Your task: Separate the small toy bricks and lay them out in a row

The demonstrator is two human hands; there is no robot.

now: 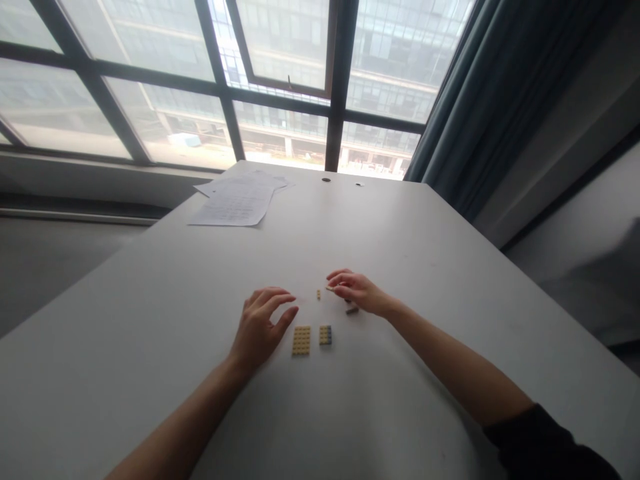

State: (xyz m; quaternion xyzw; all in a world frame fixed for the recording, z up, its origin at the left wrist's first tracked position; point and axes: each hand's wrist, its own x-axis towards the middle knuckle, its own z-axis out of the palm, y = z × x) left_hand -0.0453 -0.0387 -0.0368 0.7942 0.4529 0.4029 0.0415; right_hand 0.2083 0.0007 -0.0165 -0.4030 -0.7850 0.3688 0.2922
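My right hand (356, 291) pinches a small tan toy brick (329, 289) between thumb and fingertips, just above or at the tabletop. My left hand (263, 321) hovers to the left, fingers apart, holding nothing. Between the hands lies a tiny tan brick (319, 294). Nearer to me is a tan studded plate (301, 341), close to my left thumb. To its right, with a gap, sits a smaller tan and grey studded block (325, 335). Under my right hand a dark grey-brown brick (352, 310) shows, and another dark bit beside it is partly hidden.
All of this rests on a white table (400, 240). Printed paper sheets (233, 205) lie at its far left, and two small round holes are near the far edge. Beyond stand large windows (285, 127); a dark curtain (480, 93) hangs at the right.
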